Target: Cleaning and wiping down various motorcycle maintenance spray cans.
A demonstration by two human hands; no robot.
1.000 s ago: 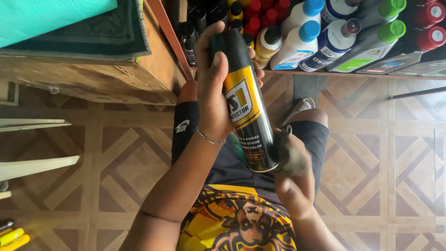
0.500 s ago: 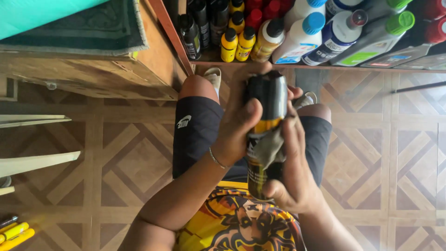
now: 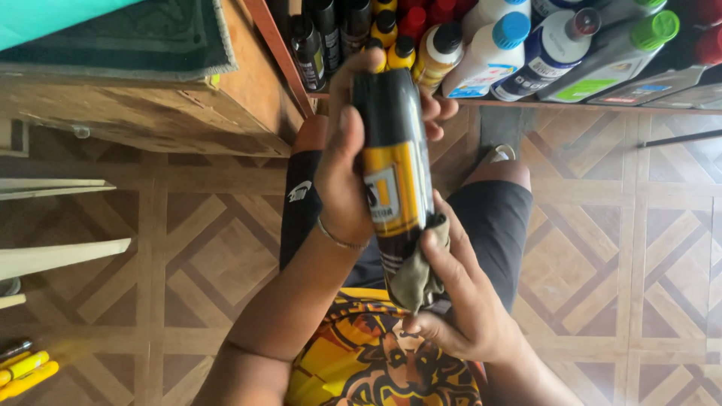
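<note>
My left hand (image 3: 347, 162) grips a tall black spray can (image 3: 392, 173) with a yellow label, holding it up over my lap. My right hand (image 3: 460, 301) presses a small grey-green cloth (image 3: 418, 272) against the lower end of the can, near its base. The cloth wraps partly around the can's bottom. I am seated in black shorts and a yellow printed shirt (image 3: 376, 353), with my knees pointing toward a low shelf.
A wooden shelf (image 3: 602, 105) holds rows of bottles (image 3: 496, 45) with blue, green, red and yellow caps. A wooden cabinet (image 3: 150, 113) with a green mat on top stands at left. Yellow markers (image 3: 26, 372) lie on the patterned tile floor (image 3: 624, 248).
The can dipped toward my lap and is raised again toward the shelf. My right hand stays at its lower end with the cloth.
</note>
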